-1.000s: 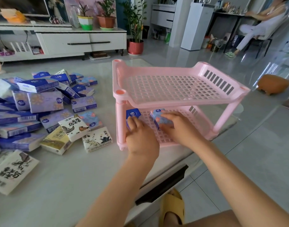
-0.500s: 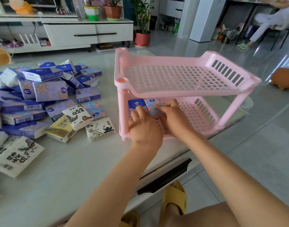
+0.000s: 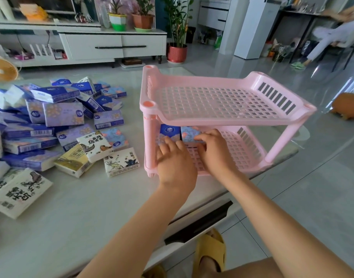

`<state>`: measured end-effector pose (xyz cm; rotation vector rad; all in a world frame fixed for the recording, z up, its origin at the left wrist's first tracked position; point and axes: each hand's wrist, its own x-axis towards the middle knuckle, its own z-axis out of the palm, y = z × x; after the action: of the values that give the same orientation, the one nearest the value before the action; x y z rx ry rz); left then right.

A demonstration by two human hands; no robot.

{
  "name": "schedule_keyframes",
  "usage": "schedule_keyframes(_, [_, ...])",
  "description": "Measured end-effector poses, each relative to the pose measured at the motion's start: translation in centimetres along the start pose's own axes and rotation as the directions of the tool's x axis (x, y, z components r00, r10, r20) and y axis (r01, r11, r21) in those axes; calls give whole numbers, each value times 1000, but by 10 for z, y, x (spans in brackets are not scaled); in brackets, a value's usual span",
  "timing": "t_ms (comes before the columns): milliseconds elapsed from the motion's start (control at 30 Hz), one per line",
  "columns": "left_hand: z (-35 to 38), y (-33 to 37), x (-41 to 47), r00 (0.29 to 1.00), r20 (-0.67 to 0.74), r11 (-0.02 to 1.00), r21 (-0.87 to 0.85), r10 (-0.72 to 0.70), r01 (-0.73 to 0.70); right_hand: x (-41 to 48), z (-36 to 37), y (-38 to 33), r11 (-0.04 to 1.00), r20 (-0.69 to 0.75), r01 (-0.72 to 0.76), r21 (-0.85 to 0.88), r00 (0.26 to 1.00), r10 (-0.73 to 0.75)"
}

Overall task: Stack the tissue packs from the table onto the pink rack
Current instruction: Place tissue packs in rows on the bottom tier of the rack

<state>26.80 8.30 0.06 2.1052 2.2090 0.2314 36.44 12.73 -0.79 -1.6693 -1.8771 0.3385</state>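
A pink two-tier rack (image 3: 222, 119) stands at the table's right end. On its lower shelf lie two tissue packs side by side: a dark blue pack (image 3: 170, 131) and a light blue flowered pack (image 3: 189, 133). My left hand (image 3: 175, 163) reaches under the top shelf, fingers flat on the dark blue pack. My right hand (image 3: 216, 153) has its fingers on the light blue pack's near edge. The top shelf holds nothing. A pile of tissue packs (image 3: 51, 125) covers the table's left side.
The grey table (image 3: 92, 207) ends just right of the rack, with tiled floor beyond. My foot in a yellow slipper (image 3: 210, 251) is below the table edge. A small fan (image 3: 2, 70) sits far left. A person sits in the far right background.
Both hands have pushed the two packs farther back and to the left on the lower shelf, until they lie next to each other. The view has tilted down slightly.
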Motion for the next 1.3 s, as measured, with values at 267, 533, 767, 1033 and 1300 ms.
schedule_keyframes(267, [1, -4, -2, 997, -18, 995, 58, 77, -75, -2, 1, 0, 997, 26, 49, -59, 999, -47])
schedule_keyframes(533, [2, -5, -3, 995, -39, 996, 20, 89, -89, -9, -2, 0, 996, 117, 75, -42, 991, -70])
schedule_keyframes(767, [-20, -16, -23, 912, -392, 897, -350, 122, -271, -23, -4, -18, 971, -202, 237, 11, 952, -230])
schedule_keyframes(1033, [-59, -83, -37, 601, -498, 520, -840, -625, -154, -64, 27, -115, 753, -211, 596, 279, 803, -557])
schedule_keyframes(1300, [-47, -148, -22, 653, -388, 712, -612, -650, 345, -30, 81, -161, 830, -90, 487, 272, 871, -482])
